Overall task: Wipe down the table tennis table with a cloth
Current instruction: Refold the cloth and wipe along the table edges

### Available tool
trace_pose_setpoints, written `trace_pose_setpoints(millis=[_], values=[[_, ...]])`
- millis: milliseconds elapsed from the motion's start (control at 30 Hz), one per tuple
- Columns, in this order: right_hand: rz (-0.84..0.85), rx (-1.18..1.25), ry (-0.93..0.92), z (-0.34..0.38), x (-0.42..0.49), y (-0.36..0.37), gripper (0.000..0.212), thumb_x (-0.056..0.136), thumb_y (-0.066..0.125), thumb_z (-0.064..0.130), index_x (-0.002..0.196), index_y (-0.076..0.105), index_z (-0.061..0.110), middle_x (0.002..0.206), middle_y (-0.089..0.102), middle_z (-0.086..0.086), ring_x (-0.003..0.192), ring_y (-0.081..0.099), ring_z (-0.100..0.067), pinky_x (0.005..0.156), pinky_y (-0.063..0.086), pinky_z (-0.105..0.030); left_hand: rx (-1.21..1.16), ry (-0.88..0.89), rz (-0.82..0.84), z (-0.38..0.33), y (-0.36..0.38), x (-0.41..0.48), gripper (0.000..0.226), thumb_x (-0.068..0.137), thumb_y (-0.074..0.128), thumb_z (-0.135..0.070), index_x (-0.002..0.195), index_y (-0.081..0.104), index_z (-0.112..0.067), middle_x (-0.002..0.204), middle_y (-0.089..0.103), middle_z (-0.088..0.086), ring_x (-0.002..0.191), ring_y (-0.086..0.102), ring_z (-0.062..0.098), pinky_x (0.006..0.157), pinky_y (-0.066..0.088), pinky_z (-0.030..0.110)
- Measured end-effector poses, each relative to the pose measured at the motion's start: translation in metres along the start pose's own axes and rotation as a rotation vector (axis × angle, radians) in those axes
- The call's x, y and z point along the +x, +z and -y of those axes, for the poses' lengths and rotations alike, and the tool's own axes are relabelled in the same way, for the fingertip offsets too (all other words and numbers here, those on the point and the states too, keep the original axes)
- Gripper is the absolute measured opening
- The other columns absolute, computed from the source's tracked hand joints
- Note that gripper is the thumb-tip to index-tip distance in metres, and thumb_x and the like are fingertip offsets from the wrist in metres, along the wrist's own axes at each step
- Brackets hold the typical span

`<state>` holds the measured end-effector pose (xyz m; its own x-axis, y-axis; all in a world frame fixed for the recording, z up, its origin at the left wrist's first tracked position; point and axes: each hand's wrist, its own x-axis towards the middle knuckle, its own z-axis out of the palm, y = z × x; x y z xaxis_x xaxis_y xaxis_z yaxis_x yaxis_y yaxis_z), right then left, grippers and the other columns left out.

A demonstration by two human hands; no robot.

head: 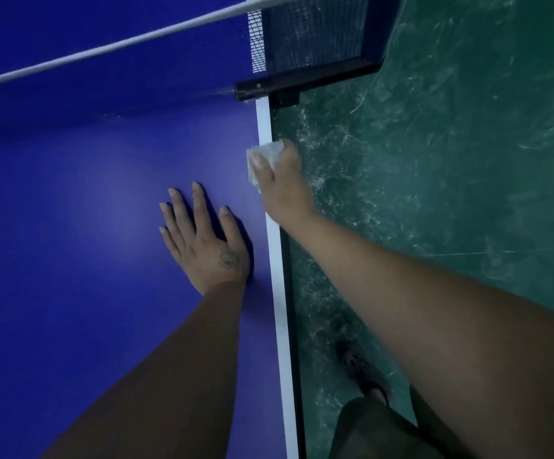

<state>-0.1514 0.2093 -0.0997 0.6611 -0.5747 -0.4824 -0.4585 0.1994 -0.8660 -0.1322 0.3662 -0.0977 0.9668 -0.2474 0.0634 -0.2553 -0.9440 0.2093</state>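
Observation:
The blue table tennis table [87, 200] fills the left of the view, with a white side line [277, 260] along its right edge. My right hand [280, 180] grips a white crumpled cloth [264, 154] and holds it against that white edge, a little below the net clamp. My left hand [204, 241] lies flat on the blue surface with fingers spread, just left of the edge and nearer to me than the cloth.
The net [308, 31] with its white top band [110, 48] crosses the top, held by a black clamp [305, 82] at the table's side. Scuffed green floor [451, 160] lies to the right. My foot in a dark shoe [361, 369] stands by the table.

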Motion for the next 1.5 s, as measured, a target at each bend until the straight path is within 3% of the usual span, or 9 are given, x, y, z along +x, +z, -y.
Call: trace_pose_setpoints(millis=[133, 367, 500, 667, 867, 967, 1133, 1267, 1500], values=[[0.085, -0.066, -0.055, -0.044, -0.081, 0.002, 0.08, 0.111, 0.049, 0.04, 0.17, 0.006, 0.006, 0.176, 0.018, -0.011, 0.161, 0.021, -0.015, 0.13, 0.021, -0.021, -0.002, 0.01, -0.004, 0.001, 0.0, 0.0, 0.06, 0.113, 0.04, -0.048, 0.169, 0.039, -0.028, 0.18, 0.024, 0.002, 0.168, 0.014, 0.024, 0.136, 0.011, 0.053], [0.015, 0.017, 0.166, -0.013, -0.027, 0.016, 0.063, 0.11, 0.051, 0.042, 0.148, 0.037, -0.006, 0.146, 0.052, -0.028, 0.127, 0.059, -0.038, 0.11, 0.048, -0.048, -0.006, 0.013, -0.033, 0.002, 0.001, 0.0, 0.058, 0.113, 0.045, -0.046, 0.168, 0.04, -0.029, 0.18, 0.024, 0.003, 0.168, 0.016, 0.025, 0.136, 0.012, 0.052], [-0.005, -0.076, -0.027, 0.003, 0.005, 0.004, 0.076, 0.111, 0.053, 0.039, 0.166, 0.016, 0.001, 0.168, 0.028, -0.016, 0.142, 0.038, -0.016, 0.108, 0.03, -0.015, -0.006, 0.017, -0.032, 0.0, -0.003, 0.0, 0.058, 0.113, 0.045, -0.045, 0.168, 0.041, -0.027, 0.179, 0.025, 0.005, 0.168, 0.018, 0.027, 0.136, 0.012, 0.052], [0.093, -0.167, -0.132, -0.045, -0.084, 0.002, 0.082, 0.111, 0.053, 0.035, 0.171, 0.004, 0.007, 0.179, 0.01, -0.006, 0.165, 0.011, -0.013, 0.126, 0.009, -0.01, 0.004, 0.022, -0.018, 0.0, -0.004, 0.001, 0.058, 0.113, 0.044, -0.046, 0.168, 0.04, -0.027, 0.18, 0.024, 0.005, 0.168, 0.017, 0.028, 0.136, 0.012, 0.053], [0.022, -0.021, 0.149, -0.024, -0.054, 0.015, 0.064, 0.111, 0.051, 0.039, 0.158, 0.029, 0.001, 0.152, 0.046, -0.022, 0.136, 0.052, -0.031, 0.113, 0.044, -0.038, -0.009, 0.03, -0.025, 0.002, -0.002, 0.001, 0.057, 0.113, 0.044, -0.045, 0.167, 0.043, -0.026, 0.179, 0.026, 0.007, 0.168, 0.018, 0.029, 0.135, 0.014, 0.055], [-0.044, -0.01, 0.128, 0.004, 0.0, 0.01, 0.039, 0.112, 0.054, 0.036, 0.137, 0.042, 0.009, 0.135, 0.055, -0.018, 0.106, 0.061, -0.021, 0.088, 0.048, -0.025, -0.002, 0.033, -0.037, 0.003, 0.001, 0.001, 0.057, 0.113, 0.045, -0.045, 0.167, 0.044, -0.026, 0.179, 0.027, 0.007, 0.167, 0.019, 0.028, 0.135, 0.015, 0.055], [0.065, -0.2, -0.004, -0.009, -0.043, -0.007, 0.071, 0.11, 0.054, 0.043, 0.165, 0.023, 0.01, 0.162, 0.039, -0.011, 0.141, 0.047, -0.022, 0.113, 0.043, -0.034, -0.014, 0.03, -0.017, 0.009, 0.004, 0.002, 0.058, 0.113, 0.045, -0.048, 0.168, 0.04, -0.031, 0.18, 0.024, 0.004, 0.168, 0.015, 0.026, 0.136, 0.013, 0.054], [0.238, -0.261, 0.11, -0.041, -0.085, -0.046, 0.056, 0.106, 0.061, 0.047, 0.153, 0.043, 0.022, 0.141, 0.064, 0.0, 0.124, 0.064, -0.018, 0.108, 0.053, -0.041, -0.016, 0.017, 0.02, 0.004, -0.003, 0.002, 0.058, 0.113, 0.043, -0.048, 0.169, 0.038, -0.032, 0.181, 0.022, 0.003, 0.169, 0.013, 0.025, 0.136, 0.012, 0.053], [0.185, -0.286, 0.22, -0.012, -0.089, -0.124, 0.037, 0.1, 0.072, 0.048, 0.129, 0.053, 0.038, 0.105, 0.062, 0.03, 0.093, 0.059, 0.015, 0.069, 0.041, 0.002, -0.1, -0.051, 0.206, -0.011, -0.026, 0.001, 0.059, 0.115, 0.043, -0.044, 0.171, 0.034, -0.025, 0.181, 0.016, 0.009, 0.169, 0.008, 0.032, 0.136, 0.005, 0.054]])
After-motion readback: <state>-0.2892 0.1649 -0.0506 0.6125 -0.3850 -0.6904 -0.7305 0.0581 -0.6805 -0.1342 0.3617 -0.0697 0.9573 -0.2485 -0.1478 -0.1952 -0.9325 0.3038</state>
